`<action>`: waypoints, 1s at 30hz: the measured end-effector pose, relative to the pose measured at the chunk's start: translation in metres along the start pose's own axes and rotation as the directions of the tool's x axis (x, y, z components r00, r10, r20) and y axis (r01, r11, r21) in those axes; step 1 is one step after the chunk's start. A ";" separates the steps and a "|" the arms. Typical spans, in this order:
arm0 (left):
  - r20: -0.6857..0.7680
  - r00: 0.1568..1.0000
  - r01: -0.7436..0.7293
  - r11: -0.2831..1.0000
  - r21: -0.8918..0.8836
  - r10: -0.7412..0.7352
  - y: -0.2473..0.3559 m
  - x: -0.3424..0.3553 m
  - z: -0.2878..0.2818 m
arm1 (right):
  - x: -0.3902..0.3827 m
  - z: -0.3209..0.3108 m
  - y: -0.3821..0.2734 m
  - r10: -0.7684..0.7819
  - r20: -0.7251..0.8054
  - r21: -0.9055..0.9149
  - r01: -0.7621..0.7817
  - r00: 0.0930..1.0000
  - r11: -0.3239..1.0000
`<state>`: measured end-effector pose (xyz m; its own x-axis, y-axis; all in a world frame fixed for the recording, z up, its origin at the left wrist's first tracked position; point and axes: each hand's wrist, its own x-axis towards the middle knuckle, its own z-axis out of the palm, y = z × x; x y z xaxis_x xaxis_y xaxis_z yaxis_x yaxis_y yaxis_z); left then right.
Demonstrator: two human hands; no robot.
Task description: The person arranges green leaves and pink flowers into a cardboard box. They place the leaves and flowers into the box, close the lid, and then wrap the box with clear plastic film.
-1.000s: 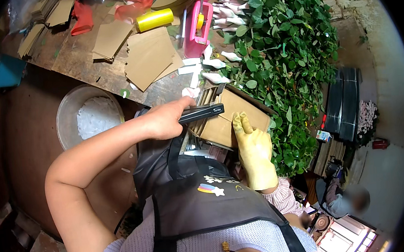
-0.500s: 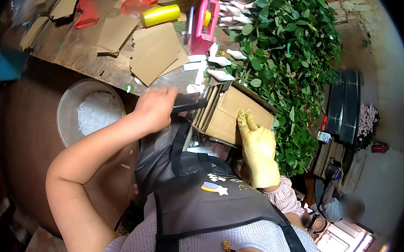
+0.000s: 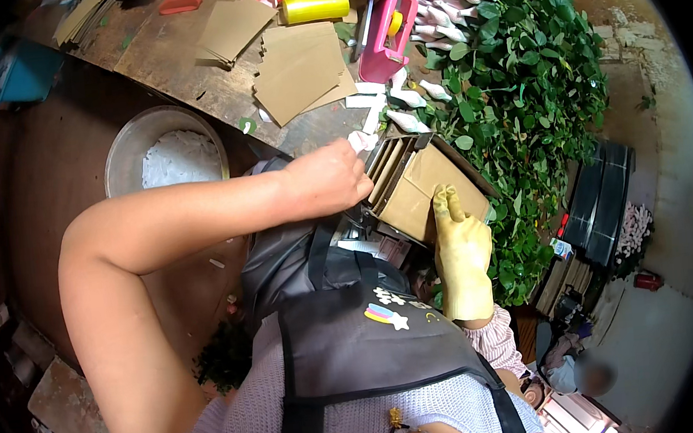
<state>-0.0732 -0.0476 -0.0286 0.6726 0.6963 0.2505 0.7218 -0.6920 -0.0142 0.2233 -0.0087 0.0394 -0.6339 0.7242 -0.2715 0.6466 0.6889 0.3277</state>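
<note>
At counter (image 3: 184, 57) edge, cardboard sleeves (image 3: 409, 182) are steadied by gloved right hand (image 3: 461, 256), grip open; left hand (image 3: 322, 177) pinches one, stack largely unprocessed.

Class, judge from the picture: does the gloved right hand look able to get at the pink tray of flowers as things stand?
Probably yes, with a stretch: the right hand rests on the cardboard stack, and the pink tray lies beyond it, with only paper scraps between.

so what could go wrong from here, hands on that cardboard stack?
1. The left hand grips the upright cardboard sheets bare, unlike the gloved right hand, so an edge could cut it.
2. The sheets stand at the table edge and lean; they might slip off.
3. The rose bunches press close against the sheets and could get crushed.
</note>
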 end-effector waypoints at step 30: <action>-0.121 0.935 0.344 0.936 0.070 -0.335 -0.069 0.038 0.064 | 0.002 -0.007 0.000 0.012 -0.012 0.101 -0.010 1.000 0.995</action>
<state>-0.0872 0.0384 -0.0797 0.3671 0.8594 0.3558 0.9188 -0.3948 0.0055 0.2188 -0.0074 0.0451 -0.6315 0.7316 -0.2568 0.6925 0.6811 0.2378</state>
